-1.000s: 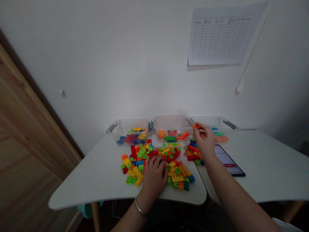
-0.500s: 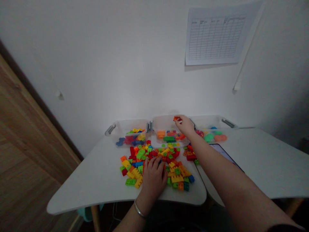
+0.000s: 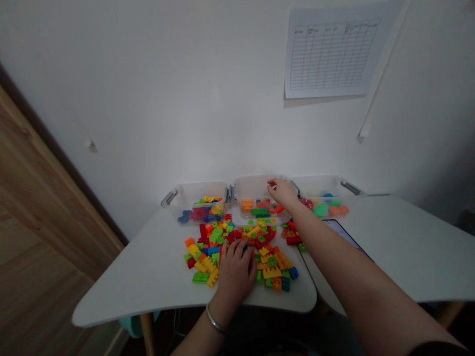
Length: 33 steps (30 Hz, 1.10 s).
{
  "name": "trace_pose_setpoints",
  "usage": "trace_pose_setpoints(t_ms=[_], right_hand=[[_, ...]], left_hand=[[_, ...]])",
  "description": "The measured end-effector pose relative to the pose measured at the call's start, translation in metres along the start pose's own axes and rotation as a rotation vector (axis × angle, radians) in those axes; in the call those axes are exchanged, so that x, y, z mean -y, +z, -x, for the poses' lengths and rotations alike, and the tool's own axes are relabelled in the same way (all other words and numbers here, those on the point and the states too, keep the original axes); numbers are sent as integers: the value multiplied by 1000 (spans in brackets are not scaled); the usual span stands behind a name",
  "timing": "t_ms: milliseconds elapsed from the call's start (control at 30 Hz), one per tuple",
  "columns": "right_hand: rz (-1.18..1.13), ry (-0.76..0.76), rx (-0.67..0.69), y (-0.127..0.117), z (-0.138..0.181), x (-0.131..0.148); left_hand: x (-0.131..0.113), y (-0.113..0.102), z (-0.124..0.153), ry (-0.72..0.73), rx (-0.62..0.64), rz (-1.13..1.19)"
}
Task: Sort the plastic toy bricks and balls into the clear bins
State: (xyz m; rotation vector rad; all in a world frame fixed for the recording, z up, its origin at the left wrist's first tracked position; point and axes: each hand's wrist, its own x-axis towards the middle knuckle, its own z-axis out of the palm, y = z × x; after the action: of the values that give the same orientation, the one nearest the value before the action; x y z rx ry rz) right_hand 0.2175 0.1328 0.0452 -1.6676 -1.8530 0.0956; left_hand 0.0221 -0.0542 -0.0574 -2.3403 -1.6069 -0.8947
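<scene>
A heap of coloured plastic bricks [image 3: 260,247] lies on the white table [image 3: 148,282]. My left hand [image 3: 235,272] rests flat on the heap with fingers spread, on red and blue bricks. My right hand [image 3: 282,192] reaches over the middle clear bin [image 3: 256,190], fingers loosely apart, with no brick visible in them. The middle bin holds orange, green and red bricks.
A left clear bin [image 3: 195,195] holds blue, red and yellow pieces. A right clear bin [image 3: 328,190] holds green and orange rounded pieces. A dark phone [image 3: 339,230] lies under my right forearm. A printed sheet [image 3: 330,54] hangs on the wall. A wooden door [image 3: 33,222] stands left.
My right hand carried an orange brick from the right bin's edge to over the middle bin; the brick is no longer seen in its fingers. The left hand stayed put.
</scene>
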Motion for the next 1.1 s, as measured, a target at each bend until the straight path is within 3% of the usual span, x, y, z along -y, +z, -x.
trace_pose_setpoints(t_ms=[200,333,467,633,833,933,1100], right_hand=[[-160,-64,-57,-3,2,-1],[-406,-174,-259,-10,16,0],[-488,-313,-389,-18,49,0],[-388,-366,-347,-16,90,-14],[71,-427,-122,5,126,-41],[247,-398,-33,16,137,-44],[284,-418,28,31,136,-42]], left_hand=[[1,0,-1,10,-12,9],[0,0,0,14,-22,1],[-1,-1,0,15,-34,-6],[-1,-1,0,12,-22,-6],[-1,-1,0,10,-20,-1],[-1,-1,0,4,-11,6],[-1,0,0,1,-8,-1]])
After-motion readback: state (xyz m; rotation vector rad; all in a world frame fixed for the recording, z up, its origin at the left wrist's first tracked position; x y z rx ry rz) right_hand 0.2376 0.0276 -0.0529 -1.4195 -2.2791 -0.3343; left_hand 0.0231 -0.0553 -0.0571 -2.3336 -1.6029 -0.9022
